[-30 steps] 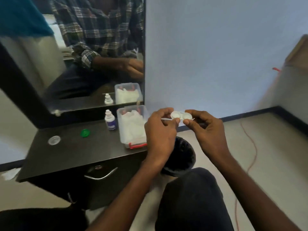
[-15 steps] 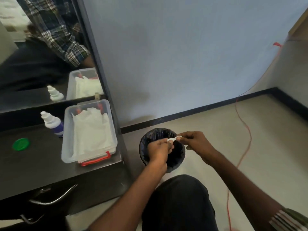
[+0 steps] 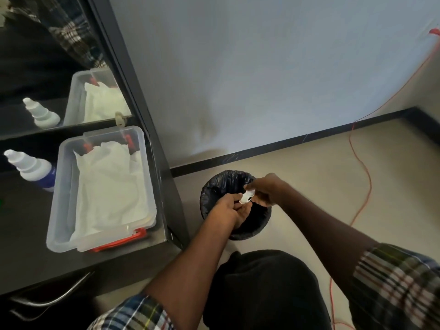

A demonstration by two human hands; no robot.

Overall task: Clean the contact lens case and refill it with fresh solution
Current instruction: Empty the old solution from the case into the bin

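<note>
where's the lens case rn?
Head view, lower centre: the lens case is held between the left hand and right hand, over the black-lined bin beside the table.

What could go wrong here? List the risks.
1. The lens case is pinched over the open trash bin by both hands (left hand, right hand); a slip would likely drop it in.
2. The orange cable trails along the floor beside the person: a possible snag.

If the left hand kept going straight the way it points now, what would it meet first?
The left hand points up and right at the lens case, which its fingers already touch. Past the case it would likely meet the right hand, both over the black-lined bin; depth is uncertain.
</note>
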